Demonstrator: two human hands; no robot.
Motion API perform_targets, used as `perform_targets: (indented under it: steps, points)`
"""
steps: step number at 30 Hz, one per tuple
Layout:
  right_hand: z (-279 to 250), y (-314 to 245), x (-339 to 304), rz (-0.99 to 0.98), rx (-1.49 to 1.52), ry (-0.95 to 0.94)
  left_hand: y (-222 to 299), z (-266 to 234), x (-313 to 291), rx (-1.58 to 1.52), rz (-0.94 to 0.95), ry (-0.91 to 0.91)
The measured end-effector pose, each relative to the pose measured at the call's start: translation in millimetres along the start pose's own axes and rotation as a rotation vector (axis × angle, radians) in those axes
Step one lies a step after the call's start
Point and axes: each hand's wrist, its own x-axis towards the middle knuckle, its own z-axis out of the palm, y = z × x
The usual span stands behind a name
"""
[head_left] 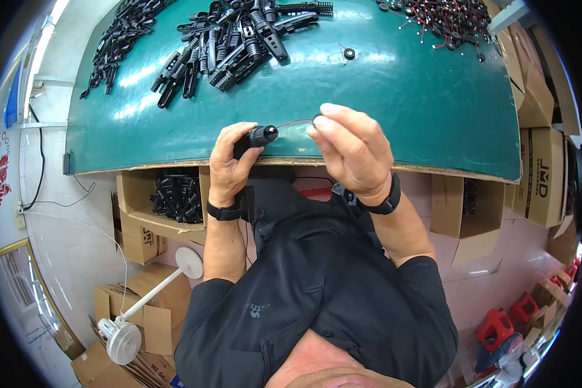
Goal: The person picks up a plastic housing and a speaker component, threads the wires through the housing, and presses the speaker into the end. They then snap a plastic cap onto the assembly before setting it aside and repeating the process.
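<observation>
The left hand (229, 161) grips a black cylindrical plastic housing (263, 134) above the near edge of a green-topped desk (420, 110). Its thumb and fingers are closed around the body; the open round end points to the right, and the opposite end is hidden by the hand. The right hand (359, 149) is raised just beside it, fingertips pinching a small round black component (317, 119), mostly covered by the fingers. A thin red wire (295, 122) spans the gap between component and housing. A black wristband (389, 197) is fitted to the right wrist.

On the desk, beyond the hands, lie a central pile of black ribbed plastic parts (239, 45), a second pile of black plastic parts (119, 39) at far left, and a heap of small round black components with red wires (443, 22) at far right. One loose round black component (349, 54) lies between the central pile and the heap. Below the desk, at left, an open brown cardboard box (136, 191) contains black parts.
</observation>
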Motion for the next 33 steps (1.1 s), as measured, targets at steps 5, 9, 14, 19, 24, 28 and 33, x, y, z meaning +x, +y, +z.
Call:
perform_targets:
  steps: [5, 9, 14, 19, 24, 28, 33]
  points:
    - [3, 2, -11, -0.067, 0.048, -0.071, -4, 1, -2, -0.068, -0.033, 0.008]
    - [6, -3, -9, -0.109, 0.081, -0.106, -6, 0, -2, -0.1, -0.047, 0.01]
    - [15, 0, -12, -0.124, 0.131, -0.082, -6, -1, -3, -0.138, -0.06, 0.009]
    - [19, 2, -14, -0.117, 0.145, -0.085, -5, -1, -2, -0.132, -0.054, 0.001]
    - [24, 1, -16, -0.099, 0.151, -0.09, -4, -1, -1, -0.097, -0.049, -0.004]
    - [25, 1, -16, -0.042, 0.141, -0.114, -5, 1, 0, -0.096, -0.035, 0.012]
    - [34, 3, -26, 0.078, 0.198, -0.084, -2, 0, 1, -0.039, -0.03, 0.017]
